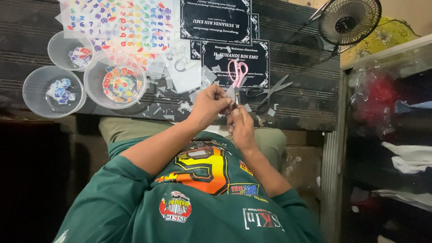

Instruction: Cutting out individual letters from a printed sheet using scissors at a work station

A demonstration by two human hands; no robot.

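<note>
Presently both hands, left hand (208, 104) and right hand (242, 128), meet pinching pink scissors (237, 74) near the table's front edge (288, 122), steadying a cut.

Dark ribbed table (297, 96), fan (349, 20), cluttered shelves (396, 117).

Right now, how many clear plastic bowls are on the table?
3, all at the left: one at the far left, one behind it, and the largest nearest the hands. None appears hidden.

1. You sit at a small craft workbench, a dark ridged table (297, 96).
2. Around you lie letter sticker sheets (119, 22), clear sorting bowls (54, 92), black printed plaques (215, 20) and black scissors (267, 92).
3. A small fan (350, 20) and a cluttered shelf (391, 117) suggest a home workshop.
</note>
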